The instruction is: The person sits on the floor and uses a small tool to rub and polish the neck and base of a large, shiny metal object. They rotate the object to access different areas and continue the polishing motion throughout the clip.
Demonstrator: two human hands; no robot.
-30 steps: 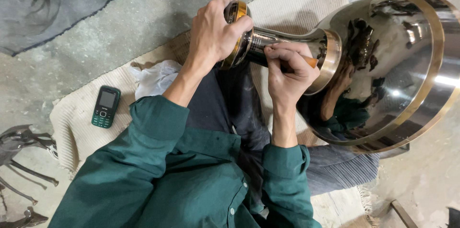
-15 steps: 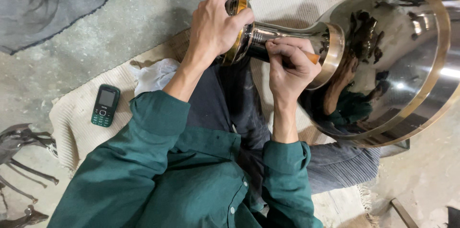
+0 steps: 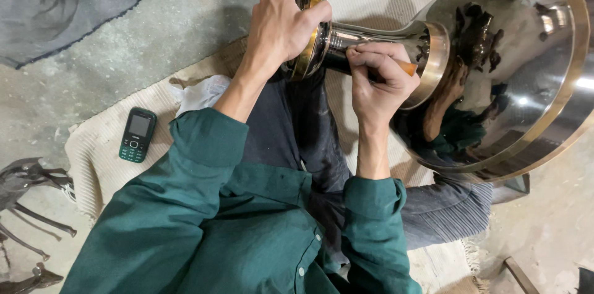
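Vessel neck is gripped by left hand; orange-handled tool, at 3 o'clock, is clenched by right hand.

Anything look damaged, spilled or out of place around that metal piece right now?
Nothing stands out. The left hand grips the polished metal vessel at its narrow end, the right hand presses a wooden-handled tool to its neck.

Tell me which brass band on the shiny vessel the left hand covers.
The small end band under the left hand; the neck collar and wide rim band are uncovered.
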